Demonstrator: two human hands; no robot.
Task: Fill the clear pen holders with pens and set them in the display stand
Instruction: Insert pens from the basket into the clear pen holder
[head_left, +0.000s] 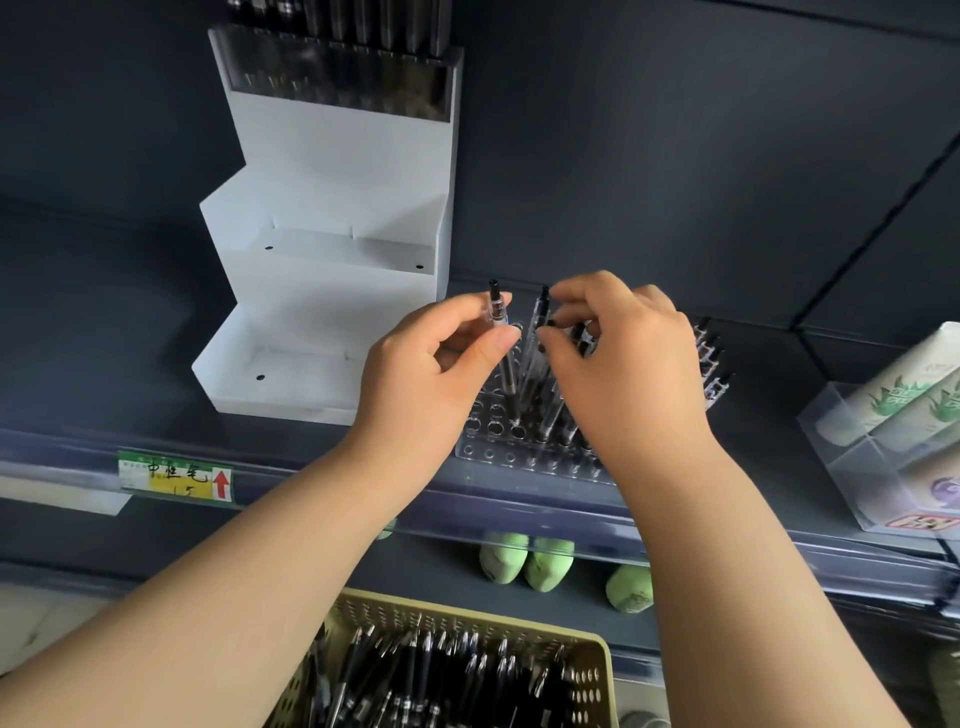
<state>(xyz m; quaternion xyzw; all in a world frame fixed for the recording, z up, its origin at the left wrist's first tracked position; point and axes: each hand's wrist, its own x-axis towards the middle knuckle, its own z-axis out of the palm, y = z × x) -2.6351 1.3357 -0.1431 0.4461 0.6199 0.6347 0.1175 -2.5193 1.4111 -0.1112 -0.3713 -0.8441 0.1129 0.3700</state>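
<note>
You work at the dark grey shop shelf. The white stepped plastic display stand sits on it to the left, and only its top step carries a filled holder, so the lower steps probably await the one you are filling. Below, the beige perforated plastic basket keeps loose pens within reach as stock. The clear acrylic pen holder with its grid of round holes stands on the shelf just right of the stand, near the front edge. It is partly filled: standing pens line its right side, while its left holes gape. Both forearms reach up and forward, converging over the holder. Your right hand arches palm-down, fingers curled onto a few black-capped clear pens, apparently as ready supply. Your left hand pinches a single clear-barrelled pen between thumb and forefinger, nearly upright, tip aimed down at a hole.
</note>
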